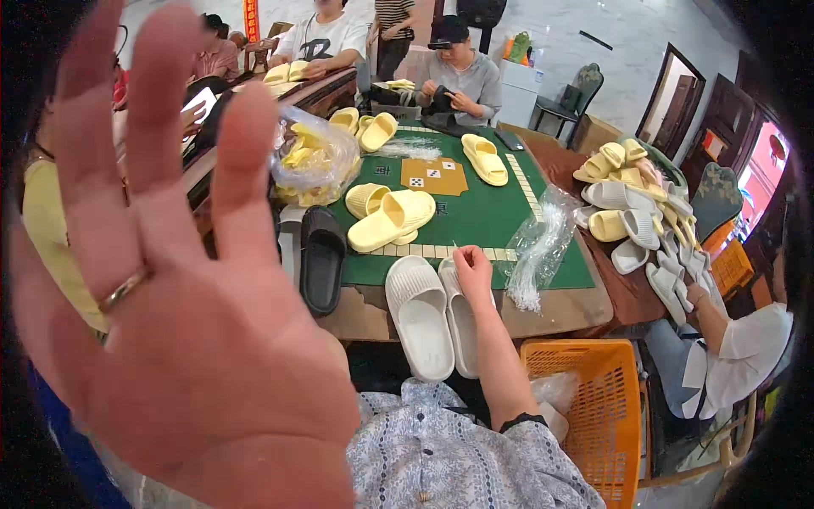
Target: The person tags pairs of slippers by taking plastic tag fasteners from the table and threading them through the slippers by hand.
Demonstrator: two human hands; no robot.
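My left hand [212,339] is raised close to the camera, palm toward me and fingers spread, with a ring on one finger. It holds nothing and covers much of the left side. My right hand [475,267] pinches a thin white strand over the toe of a white slipper [461,327]. Beside that slipper lies its mate, another white slipper [421,310] with a ribbed strap, both at the table's front edge. Left of them rests a black slipper [322,259]. Just beyond, two yellow slippers [394,219] overlap on the green table top [483,208].
A clear bag of thin white strands [538,254] lies right of my right hand. An orange basket [581,416] stands below. Yellow pieces fill a plastic bag [314,157] at left. Many slippers are heaped [627,195] at right. Across sits a person [466,76] handling a dark slipper.
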